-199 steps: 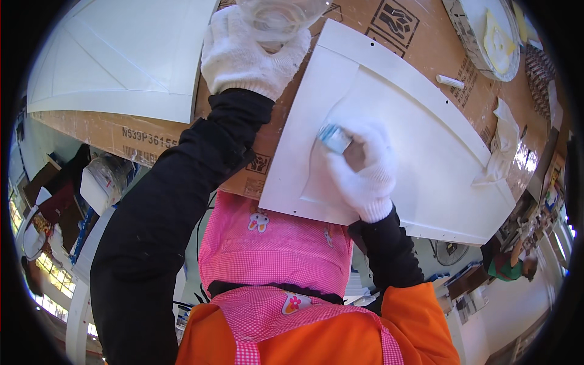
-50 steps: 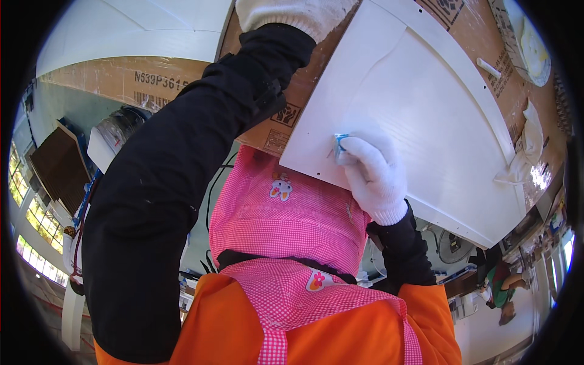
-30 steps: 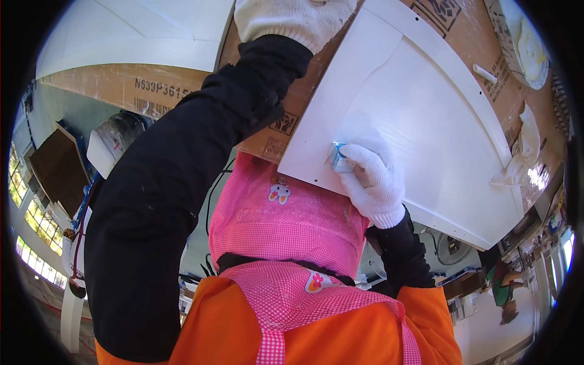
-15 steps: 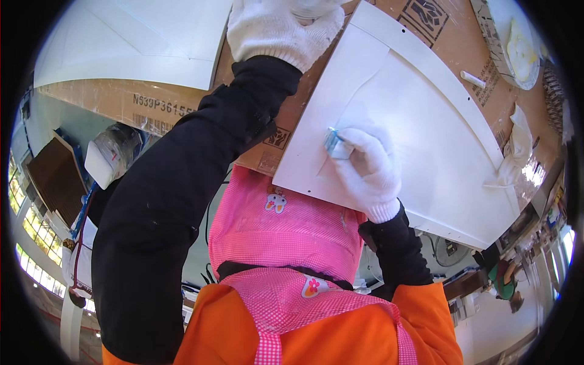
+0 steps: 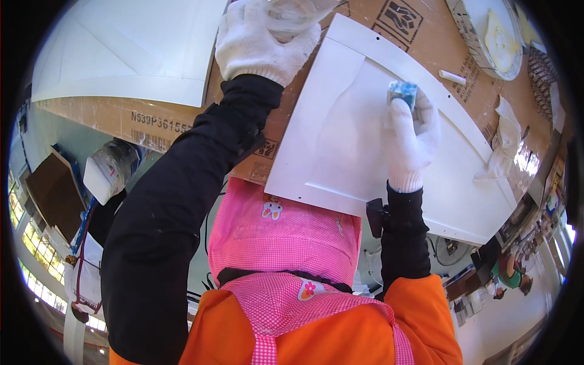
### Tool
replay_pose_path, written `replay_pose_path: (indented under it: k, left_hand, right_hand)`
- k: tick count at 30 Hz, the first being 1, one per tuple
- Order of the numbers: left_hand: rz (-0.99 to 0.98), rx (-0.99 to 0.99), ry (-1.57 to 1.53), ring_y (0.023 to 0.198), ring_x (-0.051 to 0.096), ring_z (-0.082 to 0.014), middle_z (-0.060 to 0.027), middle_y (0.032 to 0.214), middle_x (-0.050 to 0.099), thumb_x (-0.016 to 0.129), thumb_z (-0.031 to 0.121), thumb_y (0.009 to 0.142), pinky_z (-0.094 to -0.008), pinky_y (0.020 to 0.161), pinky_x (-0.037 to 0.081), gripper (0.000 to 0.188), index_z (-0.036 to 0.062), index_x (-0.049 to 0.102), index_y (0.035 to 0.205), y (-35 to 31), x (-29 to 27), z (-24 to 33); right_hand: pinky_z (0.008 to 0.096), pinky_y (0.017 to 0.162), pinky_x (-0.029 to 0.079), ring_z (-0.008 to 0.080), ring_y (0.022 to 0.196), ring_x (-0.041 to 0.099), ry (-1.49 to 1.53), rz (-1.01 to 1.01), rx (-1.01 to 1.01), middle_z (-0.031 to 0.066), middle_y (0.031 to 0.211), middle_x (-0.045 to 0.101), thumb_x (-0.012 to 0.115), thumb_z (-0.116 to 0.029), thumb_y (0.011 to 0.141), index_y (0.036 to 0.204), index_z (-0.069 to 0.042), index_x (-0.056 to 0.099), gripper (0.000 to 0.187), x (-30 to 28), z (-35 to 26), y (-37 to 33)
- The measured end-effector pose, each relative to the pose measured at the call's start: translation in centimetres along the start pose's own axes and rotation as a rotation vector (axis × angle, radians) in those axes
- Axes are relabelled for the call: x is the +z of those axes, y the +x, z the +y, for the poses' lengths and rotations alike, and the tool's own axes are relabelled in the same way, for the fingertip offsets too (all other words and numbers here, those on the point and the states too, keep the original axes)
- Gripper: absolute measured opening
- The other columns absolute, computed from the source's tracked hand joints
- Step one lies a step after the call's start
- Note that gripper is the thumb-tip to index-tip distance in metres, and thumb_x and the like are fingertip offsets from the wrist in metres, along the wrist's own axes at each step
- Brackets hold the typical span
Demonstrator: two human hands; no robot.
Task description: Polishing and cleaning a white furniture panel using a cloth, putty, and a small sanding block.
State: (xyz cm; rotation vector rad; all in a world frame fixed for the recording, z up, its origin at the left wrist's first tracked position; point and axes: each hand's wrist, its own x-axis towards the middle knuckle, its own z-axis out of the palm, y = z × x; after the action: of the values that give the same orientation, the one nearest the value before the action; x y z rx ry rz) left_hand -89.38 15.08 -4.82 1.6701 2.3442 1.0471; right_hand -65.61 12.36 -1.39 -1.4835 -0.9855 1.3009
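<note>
Right grip (image 5: 416,137) pinches a small block (image 5: 403,93), mottled blue-white.

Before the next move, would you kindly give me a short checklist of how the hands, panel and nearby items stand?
1. Blue-and-white block held in the right hand: ok, pinched in the gloved fingers.
2. Clear plastic container held in the left hand: ok, though the picture's edge cuts it off.
3. Block flat on the white panel: cannot tell; the contact is hidden.
4. Panel free of loose things: not ok; a white cloth reaches over its right edge.
5. White stick off the panel: ok, it lies on the cardboard.
</note>
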Motion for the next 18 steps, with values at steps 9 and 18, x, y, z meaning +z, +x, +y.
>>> replay_pose_path:
  k: [9, 18]
  left_hand:
    - [-0.015, -0.045, -0.049, 0.111, 0.062, -0.0366, -0.0168, 0.118, 0.064, 0.087, 0.051, 0.068, -0.0452, 0.099, 0.05, 0.074, 0.0079, 0.064, 0.124, 0.3, 0.8, -1.0]
    - [-0.323, -0.27, -0.348, 0.124, 0.057, -0.0233, -0.0148, 0.135, 0.058, 0.074, 0.011, 0.09, -0.036, 0.108, 0.044, 0.057, -0.0013, 0.051, 0.141, -9.1, -8.1, -1.0]
  right_hand:
    - [0.0252, 0.068, 0.049, 0.0126, 0.079, 0.06, 0.338, -0.135, 0.06, 0.0061, 0.1, 0.067, 0.065, -0.016, 0.097, 0.125, 0.006, 0.059, 0.036, -10.2, -0.2, 2.4]
    - [0.0295, 0.081, 0.056, 0.022, 0.097, 0.069, 0.039, 0.367, -0.145, 0.0075, 0.107, 0.068, 0.064, -0.012, 0.095, 0.116, 0.001, 0.064, 0.025, -26.1, -6.7, 11.8]
